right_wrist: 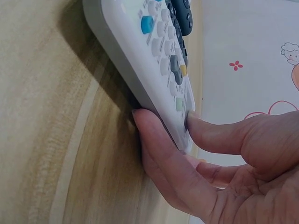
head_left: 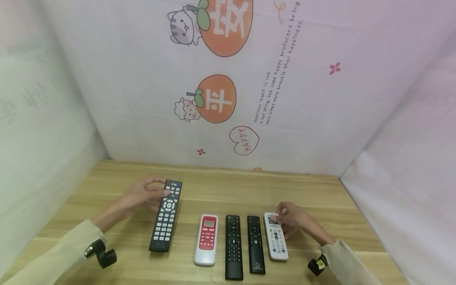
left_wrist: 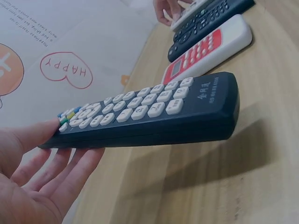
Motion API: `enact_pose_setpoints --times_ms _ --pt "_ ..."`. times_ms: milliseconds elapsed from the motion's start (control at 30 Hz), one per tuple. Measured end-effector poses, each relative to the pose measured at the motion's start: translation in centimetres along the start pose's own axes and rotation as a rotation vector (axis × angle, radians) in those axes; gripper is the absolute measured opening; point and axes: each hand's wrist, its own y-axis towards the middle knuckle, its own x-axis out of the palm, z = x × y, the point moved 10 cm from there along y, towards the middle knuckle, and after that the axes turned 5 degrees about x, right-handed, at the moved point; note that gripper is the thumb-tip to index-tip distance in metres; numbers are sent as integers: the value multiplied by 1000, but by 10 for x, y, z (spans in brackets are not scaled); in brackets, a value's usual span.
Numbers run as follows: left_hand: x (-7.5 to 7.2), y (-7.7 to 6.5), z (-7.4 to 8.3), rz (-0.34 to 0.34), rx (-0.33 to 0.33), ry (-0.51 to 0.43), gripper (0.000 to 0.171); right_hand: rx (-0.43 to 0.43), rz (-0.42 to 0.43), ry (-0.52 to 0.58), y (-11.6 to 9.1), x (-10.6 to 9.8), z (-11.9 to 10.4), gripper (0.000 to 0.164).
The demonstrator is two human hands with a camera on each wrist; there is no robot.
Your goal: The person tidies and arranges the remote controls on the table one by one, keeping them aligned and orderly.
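At the left of the head view, my left hand (head_left: 144, 194) pinches the far end of a black remote control with white buttons (head_left: 165, 221). Thumb on top and fingers beneath, it holds this remote (left_wrist: 154, 112) above the table, where a shadow falls below. Over on the right, my right hand (head_left: 293, 219) grips the far end of a white remote control (head_left: 277, 241) with a small screen. In the right wrist view the thumb (right_wrist: 215, 135) presses on its face, while the other fingers lie along its side and under it.
Between the hands lie a white remote with a red face (head_left: 206, 241), a long black remote (head_left: 233, 249) and a slimmer black remote (head_left: 256, 245), side by side on the wooden table (head_left: 199, 194). White printed cloth (head_left: 303, 130) hangs behind, with plain cloth at both sides.
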Motion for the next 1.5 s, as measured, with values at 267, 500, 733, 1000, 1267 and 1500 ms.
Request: enact_pose_setpoints --times_ms 267,500,733,1000,1267,1500 --pt "8 -4 -10 1 -12 4 73 2 -19 1 1 3 3 16" --pt "17 -3 -14 -16 -18 -28 70 -2 -19 -11 -1 1 -1 16" --pt "30 -7 -27 -46 -61 -69 70 -21 -30 1 -3 2 -2 15" --pt "39 -9 -41 -68 -84 -52 67 -7 -18 5 -3 7 1 16" --pt "40 -8 -46 -48 -97 -45 65 -5 -14 -10 0 6 -1 14" --pt "45 -7 -47 -63 -119 -24 64 6 -16 -20 1 3 -2 14"
